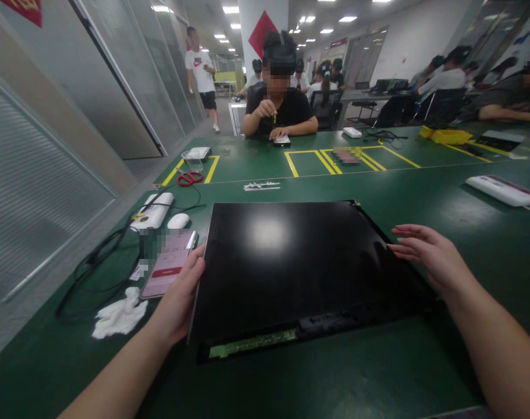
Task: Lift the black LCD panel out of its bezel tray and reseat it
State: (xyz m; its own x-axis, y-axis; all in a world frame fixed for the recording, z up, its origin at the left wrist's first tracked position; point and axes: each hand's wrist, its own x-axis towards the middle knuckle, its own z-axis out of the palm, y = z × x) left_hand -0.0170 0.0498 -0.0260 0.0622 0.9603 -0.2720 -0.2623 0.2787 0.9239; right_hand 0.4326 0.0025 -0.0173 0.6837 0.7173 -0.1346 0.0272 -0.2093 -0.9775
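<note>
A black LCD screen panel (286, 267) lies face up before me, its glossy face reflecting a ceiling light. Its left edge is in the grip of my left hand (181, 299), thumb at the rim and the other fingers partly hidden by the panel. My right hand (426, 253) is open beside the right edge, fingers stretched out towards it; whether the fingertips touch cannot be told. A green circuit board strip (253, 343) shows along the near edge. Beneath the panel, a black frame (415, 279) sticks out at the right.
On the green table (334, 378), a phone (171, 262), crumpled tissue (120, 314), white mouse-shaped object (178, 221), white power bank-like box (153, 210) and black cables lie left. Beyond are red scissors (189, 177) and small screwdriver-like bits (262, 186). Someone sits opposite, working on a small device.
</note>
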